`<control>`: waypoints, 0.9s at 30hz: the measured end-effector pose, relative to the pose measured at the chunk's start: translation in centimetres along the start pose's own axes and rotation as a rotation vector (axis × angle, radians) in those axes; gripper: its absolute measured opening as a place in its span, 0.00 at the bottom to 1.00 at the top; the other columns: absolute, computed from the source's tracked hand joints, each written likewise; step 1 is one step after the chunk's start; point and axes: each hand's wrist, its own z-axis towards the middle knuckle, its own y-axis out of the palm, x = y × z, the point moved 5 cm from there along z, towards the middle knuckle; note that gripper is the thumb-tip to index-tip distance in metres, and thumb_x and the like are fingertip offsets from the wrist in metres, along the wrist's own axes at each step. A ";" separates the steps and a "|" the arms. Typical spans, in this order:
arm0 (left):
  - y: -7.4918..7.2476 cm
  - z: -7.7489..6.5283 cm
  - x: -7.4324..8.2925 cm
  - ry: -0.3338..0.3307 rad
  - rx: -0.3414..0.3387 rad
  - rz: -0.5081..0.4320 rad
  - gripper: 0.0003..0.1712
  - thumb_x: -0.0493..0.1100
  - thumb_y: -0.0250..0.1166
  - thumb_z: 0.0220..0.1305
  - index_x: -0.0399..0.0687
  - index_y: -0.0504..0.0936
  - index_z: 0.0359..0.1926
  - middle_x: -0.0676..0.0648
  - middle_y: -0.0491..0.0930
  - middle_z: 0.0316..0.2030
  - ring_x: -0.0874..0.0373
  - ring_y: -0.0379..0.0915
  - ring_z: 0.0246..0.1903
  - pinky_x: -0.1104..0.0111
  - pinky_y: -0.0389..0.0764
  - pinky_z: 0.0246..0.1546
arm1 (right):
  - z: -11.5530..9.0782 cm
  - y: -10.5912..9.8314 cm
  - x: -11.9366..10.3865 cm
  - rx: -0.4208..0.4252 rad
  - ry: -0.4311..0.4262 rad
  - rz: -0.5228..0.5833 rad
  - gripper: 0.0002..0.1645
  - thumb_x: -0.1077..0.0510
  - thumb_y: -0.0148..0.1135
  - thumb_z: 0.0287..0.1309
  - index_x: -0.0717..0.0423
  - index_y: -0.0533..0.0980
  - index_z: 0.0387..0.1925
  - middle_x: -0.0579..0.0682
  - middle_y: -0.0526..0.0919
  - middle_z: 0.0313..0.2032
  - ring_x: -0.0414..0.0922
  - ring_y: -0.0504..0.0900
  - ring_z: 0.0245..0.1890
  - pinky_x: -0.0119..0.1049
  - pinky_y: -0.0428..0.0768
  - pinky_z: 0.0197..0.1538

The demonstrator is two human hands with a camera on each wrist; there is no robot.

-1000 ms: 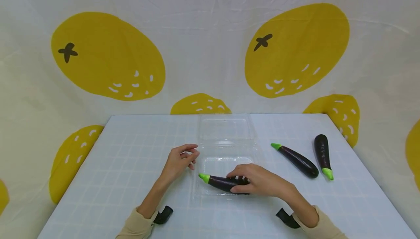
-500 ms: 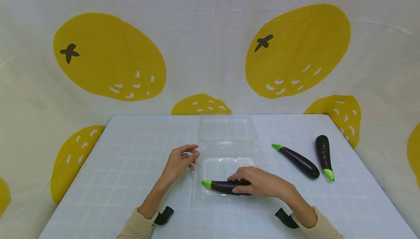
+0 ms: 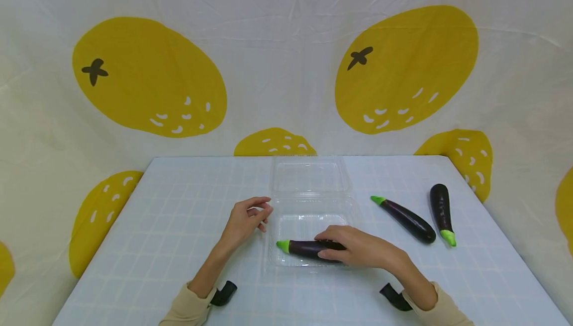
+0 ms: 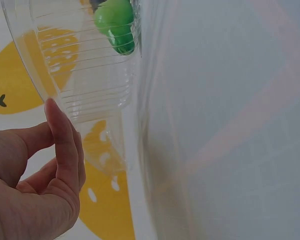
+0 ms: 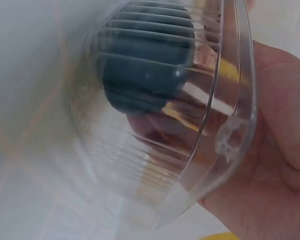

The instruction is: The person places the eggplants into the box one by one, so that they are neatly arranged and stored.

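A dark purple eggplant (image 3: pixel 309 249) with a green stem end lies crosswise in the near half of a clear plastic clamshell container (image 3: pixel 293 221), its stem to the left. My right hand (image 3: pixel 362 249) grips its thick end, thumb on the near side and fingers over the far side. Through the clear wall in the right wrist view, the eggplant's round end (image 5: pixel 145 65) shows between the fingers. My left hand (image 3: pixel 246 220) is beside the container's left edge, fingers loosely bent. In the left wrist view, a fingertip is right at the rim, below the green stem (image 4: pixel 115 22).
Two more eggplants lie to the right: one slanting (image 3: pixel 407 220) with its stem toward the container, another (image 3: pixel 440 211) with its stem toward me. The container's lid (image 3: pixel 309 176) is folded back toward the table's far edge. A patterned cloth (image 3: pixel 286 67) hangs behind.
The eggplant's stem end has swung down and slightly right, so it now lies more level across the container, still in my right hand. My left hand has stayed in place.
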 end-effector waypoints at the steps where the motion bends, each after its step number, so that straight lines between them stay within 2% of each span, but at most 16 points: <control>1: 0.0 0.0 0.0 0.003 0.001 0.001 0.21 0.35 0.70 0.67 0.29 0.81 0.58 0.39 0.82 0.41 0.49 0.80 0.24 0.70 0.85 0.24 | -0.1 -0.1 0.0 0.007 -0.001 -0.005 0.29 0.40 0.57 0.74 0.58 0.78 0.62 0.49 0.83 0.56 0.44 0.80 0.55 0.42 0.81 0.58; 14: 0.1 0.1 -0.2 -0.029 0.020 0.019 0.21 0.36 0.71 0.66 0.32 0.82 0.58 0.40 0.83 0.41 0.48 0.80 0.24 0.71 0.83 0.23 | -0.8 -1.0 0.4 0.069 0.001 -0.056 0.30 0.42 0.56 0.75 0.60 0.77 0.63 0.51 0.82 0.56 0.48 0.81 0.57 0.47 0.80 0.60; 20: 0.1 0.1 -0.2 -0.020 0.016 0.006 0.22 0.36 0.71 0.66 0.30 0.81 0.58 0.38 0.82 0.42 0.44 0.80 0.26 0.70 0.84 0.24 | -1.6 -1.9 0.5 0.179 -0.013 -0.095 0.25 0.45 0.58 0.75 0.59 0.78 0.61 0.50 0.82 0.55 0.49 0.80 0.57 0.49 0.80 0.60; 27: 0.0 0.0 -0.1 -0.012 0.000 0.019 0.21 0.36 0.70 0.67 0.31 0.81 0.59 0.39 0.82 0.41 0.49 0.80 0.24 0.70 0.85 0.25 | -2.4 -3.2 0.8 0.321 -0.041 -0.166 0.18 0.54 0.64 0.72 0.57 0.80 0.58 0.50 0.84 0.53 0.49 0.82 0.55 0.49 0.82 0.58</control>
